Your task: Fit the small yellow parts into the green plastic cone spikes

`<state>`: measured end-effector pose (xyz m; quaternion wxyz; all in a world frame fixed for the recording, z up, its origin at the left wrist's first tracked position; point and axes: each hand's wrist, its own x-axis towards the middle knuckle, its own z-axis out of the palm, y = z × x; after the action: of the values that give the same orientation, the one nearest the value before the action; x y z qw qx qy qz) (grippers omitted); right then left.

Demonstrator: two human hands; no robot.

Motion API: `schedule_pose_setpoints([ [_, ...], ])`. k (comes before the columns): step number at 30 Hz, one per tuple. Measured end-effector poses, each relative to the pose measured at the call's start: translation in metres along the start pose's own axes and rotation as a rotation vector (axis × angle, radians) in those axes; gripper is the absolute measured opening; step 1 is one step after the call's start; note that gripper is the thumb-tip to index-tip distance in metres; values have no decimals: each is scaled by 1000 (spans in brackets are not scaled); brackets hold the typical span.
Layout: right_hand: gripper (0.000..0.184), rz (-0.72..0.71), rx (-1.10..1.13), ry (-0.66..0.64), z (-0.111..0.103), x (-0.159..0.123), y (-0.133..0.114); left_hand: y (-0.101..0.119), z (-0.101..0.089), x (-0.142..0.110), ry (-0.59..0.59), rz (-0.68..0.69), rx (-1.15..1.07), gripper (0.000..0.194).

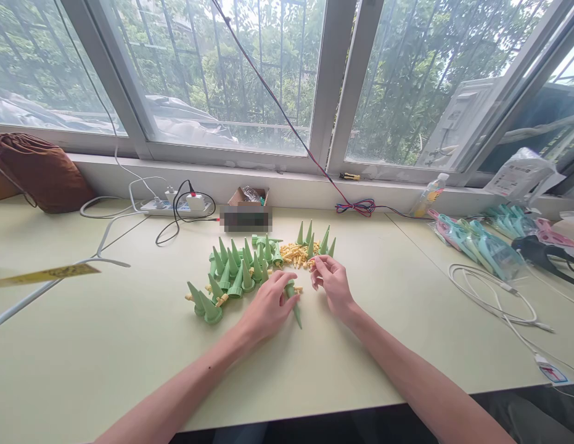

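My left hand (271,303) is closed around a green plastic cone spike (296,313), its tip pointing down toward me. A small yellow fitting (299,289) shows at the spike's wide end. At the near right edge of a heap of small yellow plastic fittings (295,253), the fingertips of my right hand (333,285) are pinched together. What lies between them is too small to make out. Left of the heap stands a group of green cone spikes (234,265), mostly points up, some with yellow fittings at their bases. Several more spikes (324,240) stand behind my right hand.
Behind the spikes are a small cardboard box (250,196) and a blurred-out dark object (246,219). A power strip with plugs (178,206) lies at the back left. To the right are a bottle (430,196), bagged coloured plastic items (481,240) and a coiled white cable (492,296).
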<state>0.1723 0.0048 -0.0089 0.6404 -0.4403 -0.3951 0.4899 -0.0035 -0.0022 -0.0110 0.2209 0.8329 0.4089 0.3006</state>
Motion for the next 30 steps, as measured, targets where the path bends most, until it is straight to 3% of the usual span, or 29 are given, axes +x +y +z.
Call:
schedule_pose_setpoints([
  [16,35,-82,-69,-19,0,-1,-1,5,-2,4,274,95,-68,12],
  [24,32,-267,-312,-81,2,-10,-5,4,-2,5,365,117,-74,9],
  [30,31,-279,-388,-88,2,-13,-6,5,-3,5,420,126,-77,9],
])
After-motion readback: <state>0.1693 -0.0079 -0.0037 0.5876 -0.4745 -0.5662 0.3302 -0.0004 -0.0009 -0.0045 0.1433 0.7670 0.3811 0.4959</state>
